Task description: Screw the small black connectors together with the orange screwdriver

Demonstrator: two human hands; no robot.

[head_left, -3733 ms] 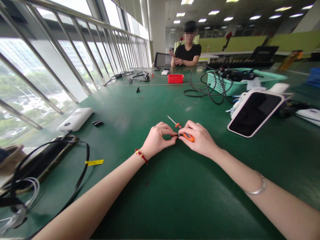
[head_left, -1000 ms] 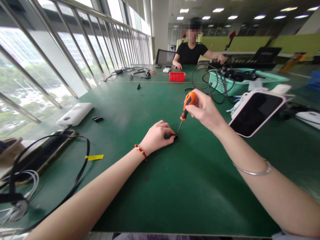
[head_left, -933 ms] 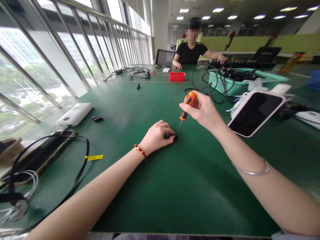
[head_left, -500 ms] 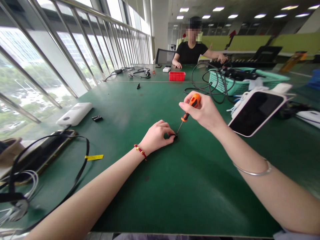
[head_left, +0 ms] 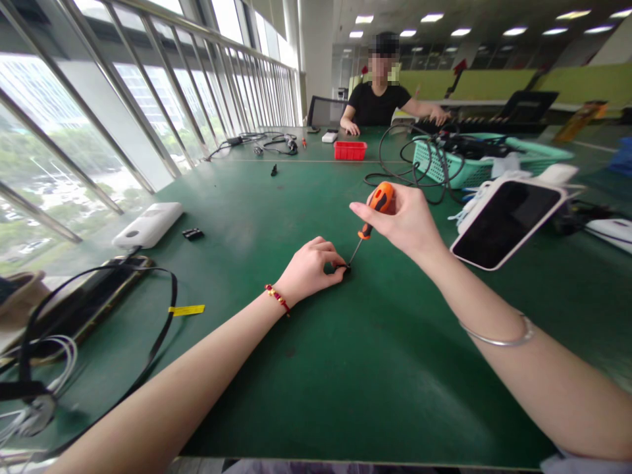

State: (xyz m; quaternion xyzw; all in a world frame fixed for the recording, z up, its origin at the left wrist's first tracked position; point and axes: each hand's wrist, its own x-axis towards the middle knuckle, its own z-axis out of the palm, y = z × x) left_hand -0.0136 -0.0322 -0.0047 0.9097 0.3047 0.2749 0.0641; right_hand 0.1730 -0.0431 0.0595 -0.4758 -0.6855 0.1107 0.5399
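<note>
My left hand [head_left: 316, 264] rests on the green table [head_left: 316, 395], thumb and fingers pinched on a small black part [head_left: 347, 268]. Most of that part is covered by the fingertips, so its kind cannot be made out. An orange and black screwdriver [head_left: 380, 199] is in my right hand [head_left: 411, 218], which is closed round the handle. The screwdriver leans, its shaft running down to the left and its tip meeting the black part beside my left fingertips.
Leftward are a white device [head_left: 149, 225], a small black piece [head_left: 192, 234] and a black cable with a yellow tag [head_left: 186, 310]. A phone [head_left: 508, 222] leans at right by a teal basket [head_left: 444, 164]. Beyond a red tray [head_left: 350, 151] sits a person [head_left: 378, 102].
My right fingers have shifted slightly round the screwdriver handle, and its top has moved a little to the left. The left hand keeps its place.
</note>
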